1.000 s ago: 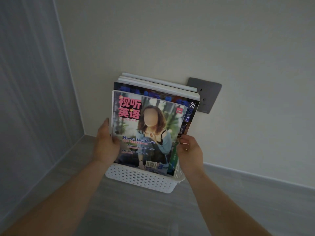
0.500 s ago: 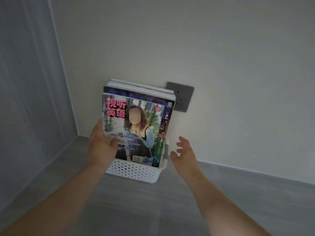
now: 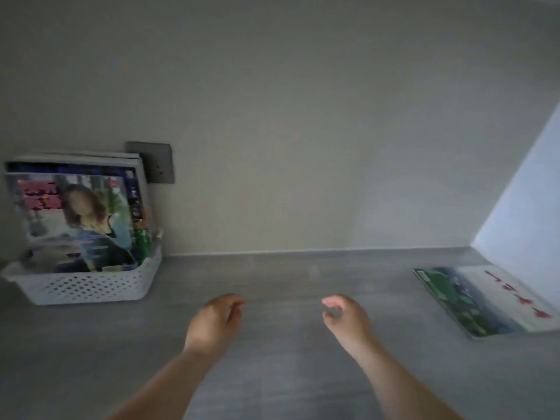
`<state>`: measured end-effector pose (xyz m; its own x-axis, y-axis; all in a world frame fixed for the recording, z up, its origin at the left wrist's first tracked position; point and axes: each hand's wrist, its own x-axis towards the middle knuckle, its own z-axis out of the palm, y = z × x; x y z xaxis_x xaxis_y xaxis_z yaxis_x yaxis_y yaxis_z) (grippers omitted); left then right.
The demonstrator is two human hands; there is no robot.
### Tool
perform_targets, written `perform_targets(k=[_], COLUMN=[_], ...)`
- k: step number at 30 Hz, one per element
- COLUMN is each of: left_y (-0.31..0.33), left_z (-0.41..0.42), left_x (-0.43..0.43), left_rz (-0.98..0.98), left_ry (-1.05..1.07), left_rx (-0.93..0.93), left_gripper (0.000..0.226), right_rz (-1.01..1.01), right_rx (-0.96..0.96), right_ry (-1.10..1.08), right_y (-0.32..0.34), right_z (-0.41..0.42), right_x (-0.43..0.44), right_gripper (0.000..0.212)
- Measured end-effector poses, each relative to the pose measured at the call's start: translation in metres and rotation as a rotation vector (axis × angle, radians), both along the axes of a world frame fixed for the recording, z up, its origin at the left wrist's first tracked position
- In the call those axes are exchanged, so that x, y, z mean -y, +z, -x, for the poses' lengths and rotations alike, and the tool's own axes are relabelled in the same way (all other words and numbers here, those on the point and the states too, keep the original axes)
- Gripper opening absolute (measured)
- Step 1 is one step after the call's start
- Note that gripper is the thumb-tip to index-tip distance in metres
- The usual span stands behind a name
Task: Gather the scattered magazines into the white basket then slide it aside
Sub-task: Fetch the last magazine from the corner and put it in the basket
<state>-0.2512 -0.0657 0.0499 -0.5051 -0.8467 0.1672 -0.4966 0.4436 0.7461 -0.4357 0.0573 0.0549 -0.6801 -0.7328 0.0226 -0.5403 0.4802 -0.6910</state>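
One basket [image 3: 88,287], two hands, one loose magazine [image 3: 481,301].

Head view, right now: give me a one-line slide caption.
Both hands, left and right, empty over the grey floor; magazines upright in the white basket; one magazine flat at right.
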Motion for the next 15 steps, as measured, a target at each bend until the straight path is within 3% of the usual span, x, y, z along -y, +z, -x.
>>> perform_targets(k=[8,12,15], left_y=[-0.033,-0.052,-0.061], left_z=[0.152,0.200,0.224], left_x=[-0.142,-0.175,-0.184], left_rz=[-0.061,-0.138,-0.114], left_ry=[-0.309,-0.360,-0.395], left_rx=[0.022,0.111,0.187], left_gripper=[0.017,0.016,0.016], right_rz=[-0.197,-0.260,-0.383], right_rx=[-0.030,0.016,-0.095], right_ry=[-0.449,-0.531,-0.470], right_y=[-0.020,-0.052,-0.073], right_z=[0.177,0.218,0.235], right_x=[-0.218,-0.270,-0.277], right_gripper=[0.025,0.035,0.042])
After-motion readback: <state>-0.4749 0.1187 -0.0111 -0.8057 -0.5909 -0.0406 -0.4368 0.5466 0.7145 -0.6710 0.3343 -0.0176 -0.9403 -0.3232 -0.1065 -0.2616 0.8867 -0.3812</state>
